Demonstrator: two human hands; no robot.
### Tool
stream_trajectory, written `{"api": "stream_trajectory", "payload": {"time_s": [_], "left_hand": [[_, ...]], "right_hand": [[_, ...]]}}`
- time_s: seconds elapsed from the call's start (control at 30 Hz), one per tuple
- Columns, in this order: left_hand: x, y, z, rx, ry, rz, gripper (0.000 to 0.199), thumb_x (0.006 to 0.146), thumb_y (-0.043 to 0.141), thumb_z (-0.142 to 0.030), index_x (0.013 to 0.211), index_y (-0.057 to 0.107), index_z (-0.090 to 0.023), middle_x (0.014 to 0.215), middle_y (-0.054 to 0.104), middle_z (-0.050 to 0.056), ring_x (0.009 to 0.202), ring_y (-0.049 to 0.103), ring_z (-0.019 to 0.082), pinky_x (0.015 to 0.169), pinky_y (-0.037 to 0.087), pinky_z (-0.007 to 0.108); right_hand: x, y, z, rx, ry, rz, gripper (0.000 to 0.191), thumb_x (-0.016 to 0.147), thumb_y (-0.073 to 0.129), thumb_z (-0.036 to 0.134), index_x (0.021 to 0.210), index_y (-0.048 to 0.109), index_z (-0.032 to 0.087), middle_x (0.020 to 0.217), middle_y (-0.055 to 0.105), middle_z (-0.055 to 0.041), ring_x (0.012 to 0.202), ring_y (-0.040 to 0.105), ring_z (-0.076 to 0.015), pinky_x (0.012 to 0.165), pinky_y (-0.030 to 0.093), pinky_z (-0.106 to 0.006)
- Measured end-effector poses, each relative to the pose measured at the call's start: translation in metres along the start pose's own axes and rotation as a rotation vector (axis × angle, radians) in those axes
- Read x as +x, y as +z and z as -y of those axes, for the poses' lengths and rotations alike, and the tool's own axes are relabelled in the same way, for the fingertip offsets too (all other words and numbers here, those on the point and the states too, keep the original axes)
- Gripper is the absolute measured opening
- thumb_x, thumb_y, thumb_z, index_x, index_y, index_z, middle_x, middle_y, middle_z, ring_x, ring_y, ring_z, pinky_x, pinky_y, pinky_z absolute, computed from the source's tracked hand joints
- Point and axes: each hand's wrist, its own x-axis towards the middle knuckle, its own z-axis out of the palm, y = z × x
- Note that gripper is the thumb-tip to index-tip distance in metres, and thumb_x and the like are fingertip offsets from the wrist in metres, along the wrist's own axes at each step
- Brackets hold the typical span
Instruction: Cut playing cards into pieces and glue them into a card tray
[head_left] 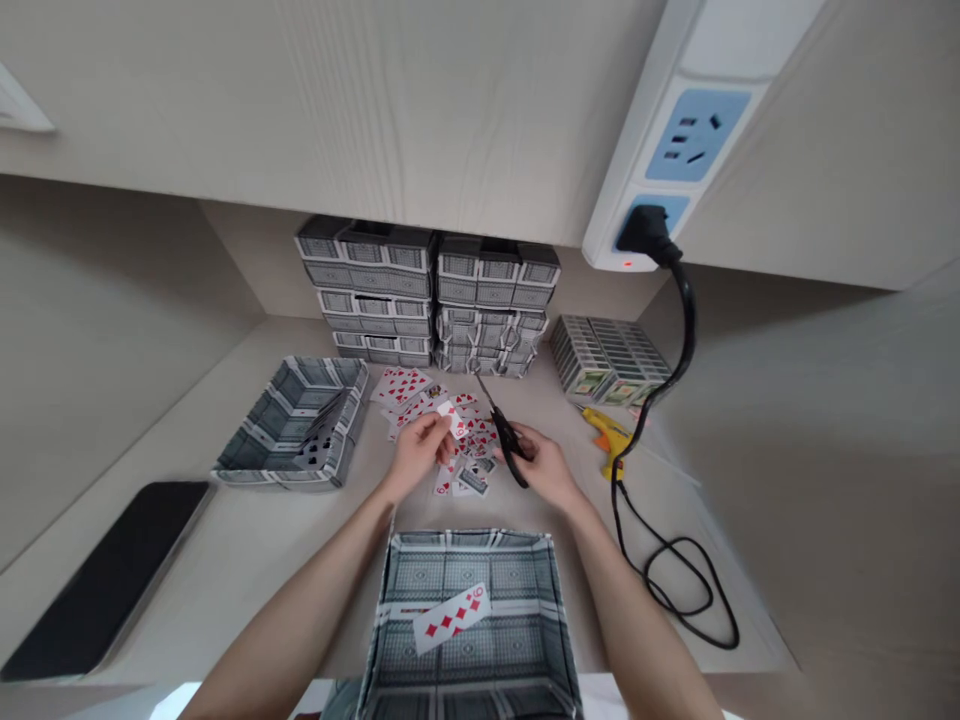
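Note:
My left hand [420, 448] pinches a small cut piece of playing card [452, 418] with red marks. In my right hand [544, 465] is a pair of black-handled scissors [506, 436], blades pointing up and to the left, apart from the card piece. Between and beyond my hands lies a pile of playing cards [409, 392], some whole and some cut, mostly red suits. Close to my body stands an open box [517, 575] made of grey-backed playing cards. A cut strip of a nine of diamonds [450, 618] lies inside it.
Another card-built box [262, 410] with cards in it stands left, near a black flat object [105, 580]. Stacked card boxes [375, 275] line the back. Card packs [607, 358], a yellow glue gun [609, 440] and its looped black cord [679, 545] are right, below a power strip [697, 130].

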Motion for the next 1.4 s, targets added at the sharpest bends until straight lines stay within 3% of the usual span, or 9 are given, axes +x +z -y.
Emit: {"api": "stream_trajectory", "payload": {"time_s": [0.2,0.33,0.43,0.57,0.7,0.87,1.07,1.23,1.4], "left_hand": [[-0.001,-0.003,0.007,0.282,0.063,0.068,0.036,0.075,0.052,-0.044,0.052,0.051,-0.016,0.041,0.048,-0.004,0.036,0.041,0.007,0.038,0.031,0.018],[0.002,-0.013,0.011,0.511,0.231,-0.074,0.034,0.077,0.049,-0.041,0.054,0.056,-0.018,0.048,0.053,-0.002,0.049,0.049,0.011,0.05,0.039,0.02],[0.006,-0.022,0.007,0.667,0.38,-0.17,0.021,0.077,0.052,-0.038,0.074,0.063,-0.02,0.073,0.063,0.004,0.076,0.057,0.017,0.074,0.044,0.028],[0.004,-0.023,0.004,0.893,0.51,0.129,0.048,0.072,0.058,-0.044,0.115,0.054,-0.025,0.12,0.054,0.009,0.12,0.039,0.025,0.101,0.027,0.042],[-0.005,-0.012,0.011,1.087,0.566,0.424,0.072,0.064,0.06,-0.058,0.128,0.041,-0.031,0.139,0.035,0.006,0.131,0.021,0.029,0.105,0.006,0.054],[0.0,-0.009,0.022,1.076,0.578,0.284,0.041,0.085,0.041,-0.04,0.124,0.045,-0.029,0.139,0.034,0.005,0.128,0.029,0.02,0.107,0.018,0.045],[0.015,-0.038,0.017,1.02,0.58,-0.091,0.034,0.083,0.045,-0.034,0.112,0.056,-0.019,0.117,0.055,0.008,0.116,0.044,0.02,0.1,0.034,0.036],[0.02,-0.053,0.024,1.226,0.49,-0.172,0.054,0.079,0.05,-0.038,0.125,0.044,-0.01,0.131,0.043,0.015,0.125,0.034,0.026,0.105,0.026,0.043],[0.021,-0.055,0.027,1.29,0.423,-0.145,0.039,0.083,0.043,-0.027,0.118,0.052,-0.013,0.121,0.054,0.012,0.115,0.047,0.024,0.099,0.033,0.04]], "right_hand": [[0.002,0.0,-0.013,-0.425,-0.096,-0.176,0.048,0.073,0.053,0.026,0.12,0.049,0.019,0.104,0.064,-0.0087,0.091,0.06,-0.0224,0.08,0.046,-0.034],[0.002,-0.004,-0.017,-0.547,-0.113,-0.237,0.05,0.074,0.051,0.023,0.123,0.047,0.018,0.112,0.06,-0.0101,0.098,0.058,-0.0228,0.087,0.044,-0.035],[0.003,-0.005,-0.02,-0.615,-0.083,-0.278,0.05,0.074,0.05,0.021,0.124,0.047,0.017,0.11,0.061,-0.0111,0.096,0.058,-0.0232,0.087,0.044,-0.035],[0.006,-0.002,-0.022,-0.668,-0.063,-0.304,0.051,0.075,0.05,0.021,0.126,0.045,0.016,0.108,0.061,-0.0118,0.094,0.059,-0.0234,0.085,0.044,-0.035],[0.009,-0.001,-0.025,-0.672,-0.101,-0.305,0.05,0.075,0.05,0.021,0.125,0.046,0.016,0.108,0.061,-0.011,0.096,0.058,-0.0228,0.085,0.045,-0.034],[0.01,-0.002,-0.029,-0.652,-0.132,-0.307,0.048,0.076,0.049,0.021,0.124,0.047,0.016,0.11,0.06,-0.0106,0.099,0.057,-0.0226,0.087,0.045,-0.034],[0.012,0.002,-0.034,-0.642,-0.154,-0.326,0.048,0.077,0.048,0.023,0.123,0.045,0.01,0.111,0.059,-0.0145,0.099,0.057,-0.0241,0.087,0.045,-0.036],[0.014,0.006,-0.037,-0.702,-0.173,-0.346,0.048,0.076,0.048,0.023,0.122,0.046,0.011,0.107,0.06,-0.0146,0.096,0.056,-0.0251,0.084,0.045,-0.037],[0.015,0.005,-0.039,-0.713,-0.198,-0.34,0.047,0.075,0.048,0.022,0.121,0.047,0.012,0.105,0.06,-0.0133,0.095,0.056,-0.024,0.083,0.046,-0.036]]}}
